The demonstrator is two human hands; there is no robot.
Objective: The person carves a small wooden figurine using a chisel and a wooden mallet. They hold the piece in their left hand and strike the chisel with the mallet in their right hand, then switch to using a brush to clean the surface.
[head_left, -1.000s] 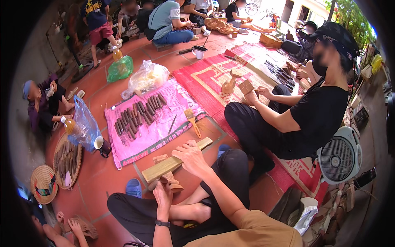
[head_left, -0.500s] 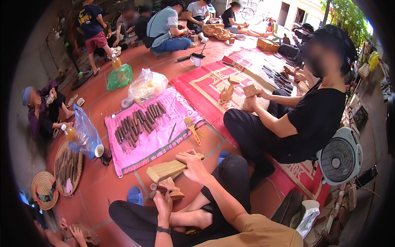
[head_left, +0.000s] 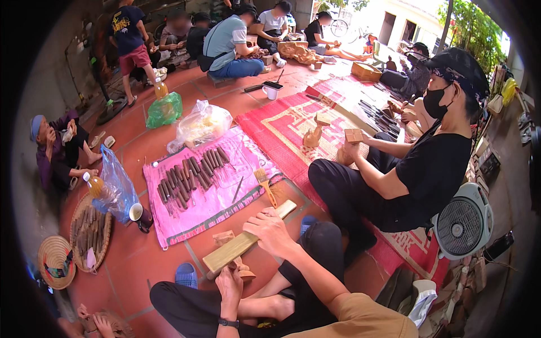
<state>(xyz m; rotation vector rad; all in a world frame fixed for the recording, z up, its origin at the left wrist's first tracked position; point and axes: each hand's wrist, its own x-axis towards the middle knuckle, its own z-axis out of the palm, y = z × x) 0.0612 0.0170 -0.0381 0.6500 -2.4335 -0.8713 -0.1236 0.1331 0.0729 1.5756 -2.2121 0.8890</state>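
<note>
My right hand point(head_left: 269, 231) is wrapped round a flat, pale wooden board point(head_left: 228, 255), gripping it toward its far end. The board's near end lies just above my left hand point(head_left: 230, 284). That hand is closed round a dark-handled carving tool, now mostly hidden by the board. Under the board, between my crossed legs, is a reddish-brown wood carving point(head_left: 244, 274), with part of the wood point(head_left: 223, 237) showing beyond the board's far side. Where the tool's tip touches the carving is hidden.
Ahead, a pink cloth point(head_left: 169, 222) bears several dark-handled carving tools point(head_left: 189, 177) and a flat brush point(head_left: 265, 187). A mug point(head_left: 138, 213), blue plastic bag point(head_left: 116, 186) and basket of tools point(head_left: 90, 228) stand left. To the right sits a person point(head_left: 434, 163) holding a wood block point(head_left: 354, 136), near a fan point(head_left: 463, 222).
My right hand has brought the board down and nearer, its near end now over the tool handle, which showed before. My left hand has shifted slightly right and down. The neighbour's block has moved slightly.
</note>
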